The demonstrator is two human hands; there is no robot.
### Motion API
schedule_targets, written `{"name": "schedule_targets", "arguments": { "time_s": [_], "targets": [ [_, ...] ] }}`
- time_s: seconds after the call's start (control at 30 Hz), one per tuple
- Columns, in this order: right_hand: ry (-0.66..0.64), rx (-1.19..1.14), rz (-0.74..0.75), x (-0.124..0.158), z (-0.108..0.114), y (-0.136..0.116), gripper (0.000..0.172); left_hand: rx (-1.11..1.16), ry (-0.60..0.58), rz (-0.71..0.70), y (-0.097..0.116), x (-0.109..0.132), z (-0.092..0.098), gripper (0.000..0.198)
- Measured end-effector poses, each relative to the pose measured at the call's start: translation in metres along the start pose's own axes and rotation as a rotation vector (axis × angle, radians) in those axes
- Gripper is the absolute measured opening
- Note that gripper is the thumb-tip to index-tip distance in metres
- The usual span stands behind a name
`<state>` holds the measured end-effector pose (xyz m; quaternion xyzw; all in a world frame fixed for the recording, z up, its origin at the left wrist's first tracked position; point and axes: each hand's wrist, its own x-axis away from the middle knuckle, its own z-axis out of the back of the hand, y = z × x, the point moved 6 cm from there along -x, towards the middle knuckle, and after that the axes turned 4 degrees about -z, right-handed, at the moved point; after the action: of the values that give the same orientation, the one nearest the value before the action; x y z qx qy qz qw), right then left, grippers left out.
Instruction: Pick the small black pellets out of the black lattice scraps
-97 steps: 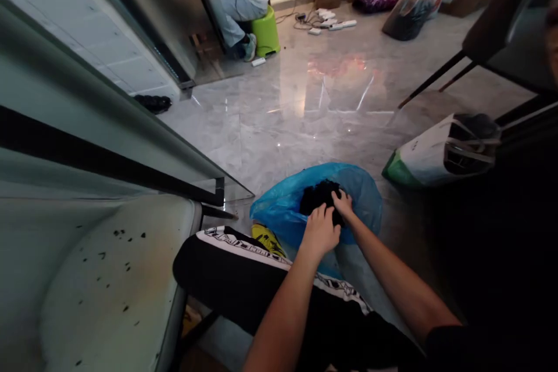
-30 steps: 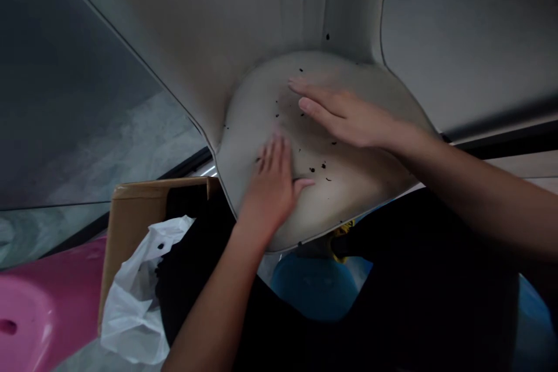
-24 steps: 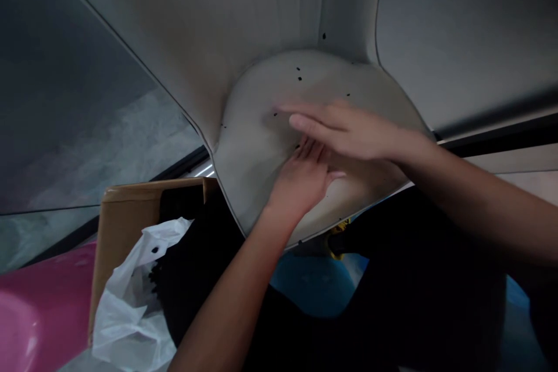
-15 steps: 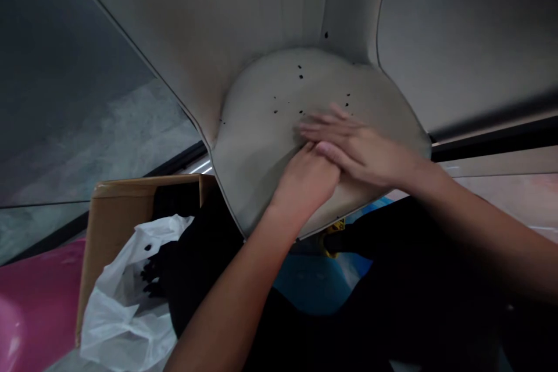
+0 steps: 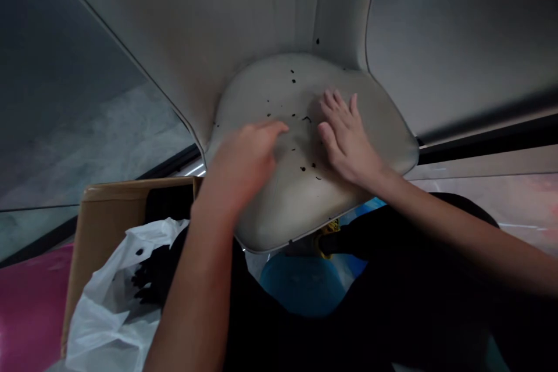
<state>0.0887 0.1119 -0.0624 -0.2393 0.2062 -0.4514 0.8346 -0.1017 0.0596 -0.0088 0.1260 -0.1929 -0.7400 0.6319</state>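
Note:
A pale grey chair (image 5: pixel 270 203) with a padded seat stands in front of me, strewn with small black bits (image 5: pixel 303 169). My right hand (image 5: pixel 349 142) lies palm down over the right part of the seat, fingers spread, holding nothing I can see. Over the seat's left side is my left hand (image 5: pixel 246 160), blurred, its index finger pointing right and its other fingers mostly hidden under it. The two hands are apart. Black bits lie between and beyond them, and one (image 5: pixel 318 41) is on the backrest.
At the lower left stands an open cardboard box (image 5: pixel 104 215), with a white plastic bag (image 5: pixel 98 317) holding black pieces (image 5: pixel 146 279). Something glossy pink (image 5: pixel 30 308) is beside it. Below the seat a blue surface (image 5: pixel 300 285) shows between my dark-clothed legs.
My hands were touching over the middle of the seat and have separated. The left moved left; the right spread its fingers. Black bits now show where the hands were.

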Motion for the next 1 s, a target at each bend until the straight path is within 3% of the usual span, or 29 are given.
{"name": "schedule_targets", "arguments": {
  "time_s": [0.1, 0.17, 0.27, 0.33, 0.4, 0.5, 0.57, 0.63, 0.73, 0.87, 0.93, 1.0],
  "targets": [
    [-0.247, -0.027, 0.360, 0.034, -0.031, -0.046, 0.078, 0.036, 0.208, 0.095, -0.026, 0.006, 0.021, 0.043],
    [-0.412, -0.059, 0.505, 0.055, -0.050, -0.061, 0.083, 0.050, 0.251, 0.134, -0.036, 0.009, 0.025, 0.036],
    [-0.428, -0.015, 0.410, 0.044, -0.053, -0.033, 0.088, 0.070, 0.177, 0.165, -0.042, 0.014, 0.020, 0.032],
    [-0.336, 0.084, 0.271, 0.020, -0.036, 0.000, 0.080, 0.082, 0.129, 0.171, -0.043, 0.017, 0.017, 0.031],
    [-0.257, 0.139, 0.208, 0.004, -0.015, 0.015, 0.077, 0.087, 0.113, 0.190, -0.044, 0.019, 0.016, 0.031],
    [-0.264, 0.107, 0.282, 0.010, -0.008, -0.011, 0.082, 0.072, 0.115, 0.295, -0.049, 0.022, 0.016, 0.030],
    [-0.352, 0.062, 0.419, 0.029, -0.025, -0.042, 0.090, 0.039, 0.109, 0.402, -0.054, 0.024, 0.014, 0.031],
    [-0.437, 0.030, 0.504, 0.040, -0.047, -0.057, 0.093, 0.009, 0.106, 0.480, -0.057, 0.025, 0.012, 0.033],
    [-0.425, 0.065, 0.407, 0.015, -0.058, -0.028, 0.080, 0.013, 0.090, 0.486, -0.059, 0.025, 0.008, 0.035],
    [-0.255, 0.195, 0.161, -0.049, -0.018, 0.043, 0.084, 0.018, 0.060, 0.494, -0.059, 0.026, 0.010, 0.036],
    [-0.231, 0.201, 0.132, -0.065, -0.001, 0.048, 0.080, 0.019, 0.076, 0.526, -0.060, 0.028, 0.014, 0.037],
    [-0.249, 0.170, 0.165, -0.064, -0.001, 0.023, 0.075, 0.025, 0.087, 0.552, -0.061, 0.028, 0.016, 0.037]
  ]
}}
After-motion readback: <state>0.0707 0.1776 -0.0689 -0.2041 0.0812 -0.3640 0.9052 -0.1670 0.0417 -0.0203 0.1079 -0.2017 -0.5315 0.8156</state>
